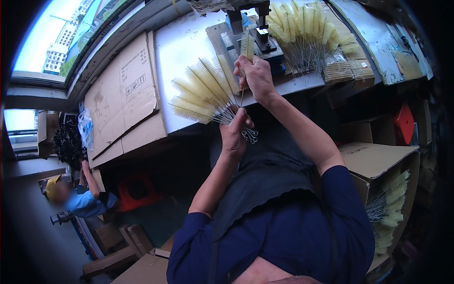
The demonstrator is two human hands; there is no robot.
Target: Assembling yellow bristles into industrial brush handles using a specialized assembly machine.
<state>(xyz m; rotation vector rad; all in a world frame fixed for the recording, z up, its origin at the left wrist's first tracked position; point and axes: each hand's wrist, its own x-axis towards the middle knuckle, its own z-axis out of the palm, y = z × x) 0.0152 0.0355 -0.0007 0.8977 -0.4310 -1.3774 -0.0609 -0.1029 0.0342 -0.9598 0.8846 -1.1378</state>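
At centre, fanned wire-stemmed brushes [201, 90] are clasped by the left hand [233, 135]; a single brush [246, 45] is pinched by the right hand [258, 78] near a bench press [266, 43]. Work is judged partway; whether brushes heaped upper right [305, 29] or boxed in a carton [385, 152], lower right, are finished cannot be told. A co-worker [89, 204] is seen far left, then flattened cardboard [124, 90], then the white counter [182, 45].

The left end of the desk [182, 49] is covered by large cardboard sheets [111, 97]. Beyond them, pale buildings [57, 56] can be seen through a window [35, 79]. At the left, a co-worker [87, 204] dressed in a blue top and yellow cap [52, 186] is seen near a dark heap [67, 141] and clear plastic [85, 128]. A red stool [137, 191] is placed nearby; at the right, a red object [403, 125] is partly hidden.
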